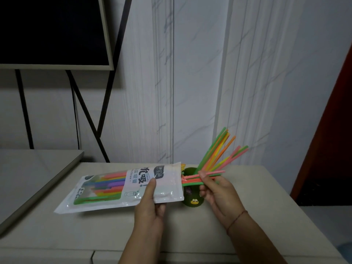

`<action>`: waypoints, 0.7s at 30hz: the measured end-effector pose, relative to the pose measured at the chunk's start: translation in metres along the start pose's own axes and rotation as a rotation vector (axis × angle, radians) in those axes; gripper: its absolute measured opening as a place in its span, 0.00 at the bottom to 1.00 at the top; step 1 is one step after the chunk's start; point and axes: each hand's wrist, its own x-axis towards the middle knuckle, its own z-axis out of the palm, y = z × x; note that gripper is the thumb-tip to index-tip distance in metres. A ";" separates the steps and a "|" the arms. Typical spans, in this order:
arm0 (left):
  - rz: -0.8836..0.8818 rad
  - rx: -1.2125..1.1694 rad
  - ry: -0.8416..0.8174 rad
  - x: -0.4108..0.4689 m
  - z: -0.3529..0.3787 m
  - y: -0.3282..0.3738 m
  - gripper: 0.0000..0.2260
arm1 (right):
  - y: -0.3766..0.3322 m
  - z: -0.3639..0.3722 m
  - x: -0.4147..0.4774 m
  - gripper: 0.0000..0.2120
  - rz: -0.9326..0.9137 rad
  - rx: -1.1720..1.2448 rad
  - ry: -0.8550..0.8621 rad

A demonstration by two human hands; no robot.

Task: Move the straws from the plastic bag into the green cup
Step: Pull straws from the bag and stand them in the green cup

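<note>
A white plastic bag (pixel 122 189) of coloured straws is held level above the table by my left hand (pixel 150 204), thumb on top near its open right end. Behind that end stands the green cup (pixel 192 201) with a small frog face, partly hidden by the bag. Several straws (pixel 221 149) lean out of the cup up to the right. My right hand (pixel 217 189) pinches a few pink and green straws (pixel 206 173) that stick out of the bag's mouth, right over the cup.
The beige table (pixel 257 206) has its right edge near a dark red door. A grey panel (pixel 38 168) lies on the left. A dark screen on a black stand (pixel 53 31) is at the back left, before a marble-look wall.
</note>
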 end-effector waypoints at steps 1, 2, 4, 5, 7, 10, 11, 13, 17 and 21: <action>0.000 -0.007 0.006 0.001 -0.001 0.001 0.20 | -0.002 -0.001 0.000 0.04 -0.016 -0.011 0.023; 0.001 -0.015 0.012 0.002 -0.001 0.002 0.20 | -0.004 -0.003 0.001 0.04 -0.033 -0.011 0.045; 0.008 -0.027 0.025 0.004 -0.002 0.005 0.20 | -0.009 -0.007 0.001 0.05 -0.062 0.004 0.081; 0.009 -0.027 0.033 0.005 -0.002 0.006 0.19 | -0.012 -0.009 0.001 0.05 -0.076 0.011 0.097; 0.005 -0.017 0.041 0.005 -0.003 0.007 0.15 | -0.016 -0.014 0.002 0.06 -0.099 0.017 0.123; 0.001 -0.014 0.047 0.004 -0.003 0.007 0.13 | -0.018 -0.017 0.004 0.06 -0.109 0.048 0.120; 0.003 -0.020 0.051 0.003 -0.003 0.007 0.14 | -0.017 -0.017 0.004 0.06 -0.106 0.058 0.112; 0.009 -0.031 0.053 0.002 -0.002 0.007 0.17 | -0.015 -0.015 0.004 0.07 -0.104 0.048 0.101; -0.018 -0.017 0.020 0.000 0.001 0.005 0.15 | -0.006 -0.006 0.003 0.07 -0.108 -0.061 0.077; -0.032 0.006 0.024 0.000 0.002 0.002 0.13 | 0.003 0.002 0.003 0.07 -0.100 -0.140 0.049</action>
